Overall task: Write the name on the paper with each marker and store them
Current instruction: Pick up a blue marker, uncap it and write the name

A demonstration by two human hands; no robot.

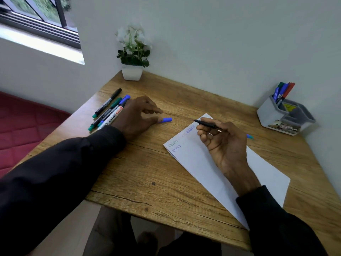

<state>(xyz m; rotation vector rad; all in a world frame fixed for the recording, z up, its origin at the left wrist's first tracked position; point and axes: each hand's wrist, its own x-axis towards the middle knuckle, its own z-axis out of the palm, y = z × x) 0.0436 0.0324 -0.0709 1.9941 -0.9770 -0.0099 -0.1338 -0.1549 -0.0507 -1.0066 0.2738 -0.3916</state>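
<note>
With the marker (204, 123) pinched in the right hand (224, 143) over the paper (203, 163) and the left hand (137, 115) loosely spread by the cap (166, 120), the paper should probably be pinned flat before it's written on.

Markers, cap and written paper on the wooden desk

The white sheet of paper (203, 163) lies slanted, with "Victoria" written in faint green and in blue near its far corner. A thin black uncapped marker (204, 123) is over that corner, its tip pointing left. A loose blue cap (166, 120) lies left of the paper. Four capped markers (108, 109) lie side by side at the left edge. More markers (282, 91) stand upright in a grey plastic holder (284, 117) at right.
</note>
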